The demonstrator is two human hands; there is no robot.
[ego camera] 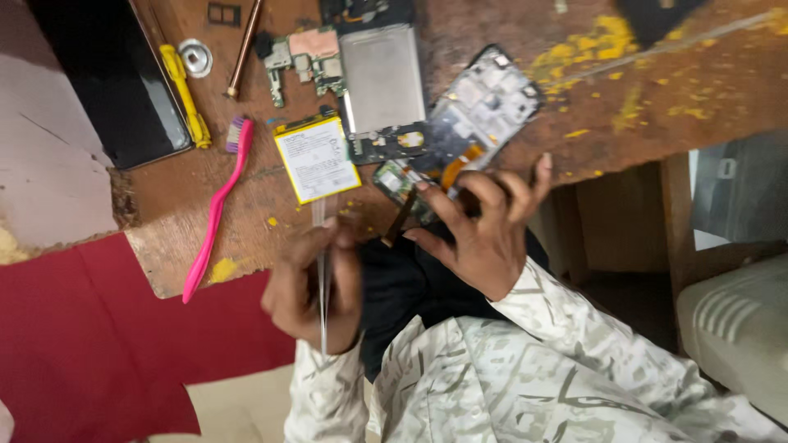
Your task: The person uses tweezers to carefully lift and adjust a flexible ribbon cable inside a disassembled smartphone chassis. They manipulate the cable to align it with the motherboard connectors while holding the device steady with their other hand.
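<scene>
Wooden bench (640, 107): circuit board (400, 182) under right hand (476, 238)

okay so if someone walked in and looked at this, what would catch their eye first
Probably the pink toothbrush, lying slantwise near the wooden table's left edge, beside a yellow-edged phone battery. At the table's near edge the right hand grips a small circuit board, while the left hand holds thin metal tweezers.

Lying on the worn wooden bench are one pink plastic toothbrush (215, 212), one yellow-handled screwdriver (185, 94), one flat yellow-edged phone battery (316, 158), one round metal washer (195, 57), and two bare green circuit boards (304, 57) (398, 179).
</scene>
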